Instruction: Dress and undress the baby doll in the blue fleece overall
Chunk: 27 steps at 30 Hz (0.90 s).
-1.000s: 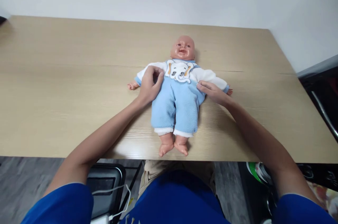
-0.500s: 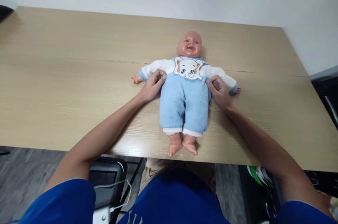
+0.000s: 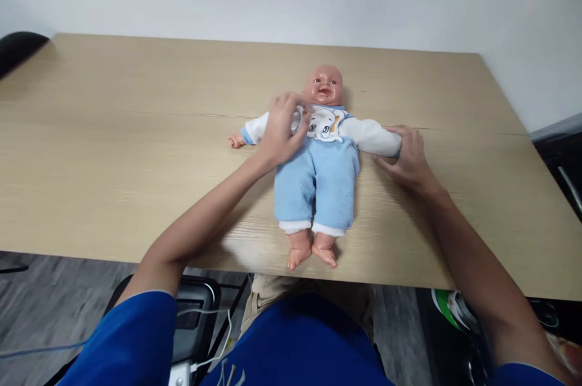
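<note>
Now doll [image 3: 318, 168] lies between both hands' fingers [image 3: 291, 116].

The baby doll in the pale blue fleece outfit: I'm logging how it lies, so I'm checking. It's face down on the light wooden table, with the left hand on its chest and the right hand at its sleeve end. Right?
Not quite. The baby doll in the pale blue fleece outfit lies face up; the head view shows its face. The rest stands: it lies on the light wooden table, left hand on its chest, right hand at its sleeve end.
</note>
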Motion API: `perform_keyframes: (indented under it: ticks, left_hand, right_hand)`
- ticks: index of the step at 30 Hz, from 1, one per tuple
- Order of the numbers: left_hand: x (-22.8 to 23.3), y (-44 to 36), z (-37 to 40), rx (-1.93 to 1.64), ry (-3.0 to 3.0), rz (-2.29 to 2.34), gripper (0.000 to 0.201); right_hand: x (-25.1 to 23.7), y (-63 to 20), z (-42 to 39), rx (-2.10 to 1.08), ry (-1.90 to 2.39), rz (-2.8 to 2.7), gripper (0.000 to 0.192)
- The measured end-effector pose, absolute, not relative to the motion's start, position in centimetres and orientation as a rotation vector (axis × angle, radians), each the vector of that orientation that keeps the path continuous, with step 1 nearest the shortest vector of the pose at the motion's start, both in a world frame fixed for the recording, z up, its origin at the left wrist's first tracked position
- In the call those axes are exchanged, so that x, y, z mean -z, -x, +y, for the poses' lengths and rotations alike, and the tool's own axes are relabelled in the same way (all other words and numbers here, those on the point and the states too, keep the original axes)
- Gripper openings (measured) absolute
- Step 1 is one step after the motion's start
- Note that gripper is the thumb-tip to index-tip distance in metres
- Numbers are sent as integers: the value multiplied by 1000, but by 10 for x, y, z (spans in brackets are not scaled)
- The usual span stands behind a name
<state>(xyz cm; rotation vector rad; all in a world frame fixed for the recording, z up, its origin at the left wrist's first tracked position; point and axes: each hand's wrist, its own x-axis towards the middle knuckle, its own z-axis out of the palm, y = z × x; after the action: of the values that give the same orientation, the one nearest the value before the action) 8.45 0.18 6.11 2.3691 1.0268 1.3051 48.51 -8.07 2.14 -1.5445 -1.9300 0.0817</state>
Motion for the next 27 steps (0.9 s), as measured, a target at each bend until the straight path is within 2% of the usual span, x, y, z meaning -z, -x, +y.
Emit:
perform_keyframes:
  ticks: [4, 7, 9, 11, 15, 17, 18, 21, 23, 27]
  left_hand:
    - [-81, -147, 24, -1019, -2562, 710, 44]
    - [-81, -191, 40, -696, -2691, 599, 65]
    - [-78, -211, 45, -509, -2746, 616, 76]
    - [-76, -219, 44, -433, -2772, 651, 71]
    - [-74, -210, 38, -553, -2753, 662, 56]
    - [-72, -201, 38, -657, -2716, 660, 57]
    - [-70, -198, 40, -712, -2690, 660, 57]
    - [-62, -190, 47, -860, -2593, 641, 58]
    - [-56, -186, 52, -941, -2514, 641, 61]
    - [-50, -174, 56, -1040, -2337, 707, 72]
  right_hand:
    - [-23, -497, -80, -162, 1515, -1843, 67]
    - [-34, -489, -88, -114, 1480, -1756, 70]
    - [-40, -481, -92, -129, 1449, -1676, 82]
    - [-41, -477, -93, -191, 1398, -1631, 95]
    - [-28, -487, -85, -457, 1324, -1674, 128]
    - [-21, -494, -81, -553, 1351, -1738, 133]
    - [-18, -495, -80, -578, 1365, -1786, 126]
    - [-15, -483, -82, -635, 1336, -1939, 84]
    - [-16, -463, -87, -676, 1268, -1986, 64]
    - [-18, -416, -92, -827, 1196, -1948, 62]
